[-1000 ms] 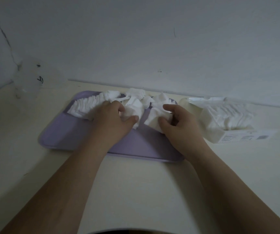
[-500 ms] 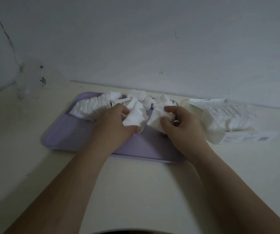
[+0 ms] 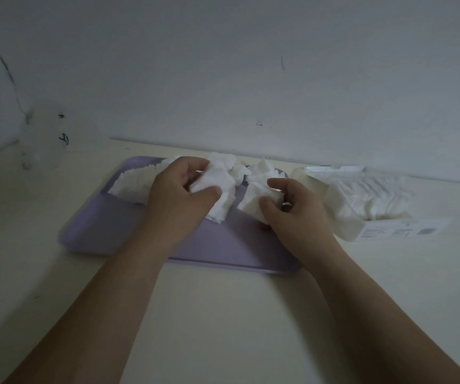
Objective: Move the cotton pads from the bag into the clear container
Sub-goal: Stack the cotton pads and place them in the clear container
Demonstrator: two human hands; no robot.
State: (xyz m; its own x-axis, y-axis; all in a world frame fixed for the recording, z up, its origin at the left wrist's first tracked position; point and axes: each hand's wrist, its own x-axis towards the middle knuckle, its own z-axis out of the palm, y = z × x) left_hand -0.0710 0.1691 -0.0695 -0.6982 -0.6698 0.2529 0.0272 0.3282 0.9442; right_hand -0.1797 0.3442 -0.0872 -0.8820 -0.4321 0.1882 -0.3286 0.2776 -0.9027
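My left hand [image 3: 179, 198] is over the lilac tray [image 3: 104, 225], with its fingers [image 3: 193, 166] and thumb curled round a bunch of cotton pads [image 3: 217, 184]. The bunch droops from my grip toward the tray, though I can't tell whether its lower edge touches. Just beside it, my right hand [image 3: 295, 214] pinches a second clump [image 3: 256, 189] between thumb and forefinger, the other fingers loosely curled beneath, and that clump's near corner hangs low over the tray. Behind my left hand a row of pads [image 3: 132, 181] lies fanned on edge along the tray's far left side. A few loose pads [image 3: 223, 159] sit crumpled at the far rim between my hands. The bag [image 3: 400, 232] lies on its side on the counter [image 3: 223, 314] just right of the tray, near my right hand, its printed label facing me. More pads are packed inside it [image 3: 375, 192]. The clear container [image 3: 43, 134] stands well apart at the far left, close against the wall [image 3: 251, 65]. It is faint and blurred, with a couple of dark marks on it, and I can't make out anything in it.
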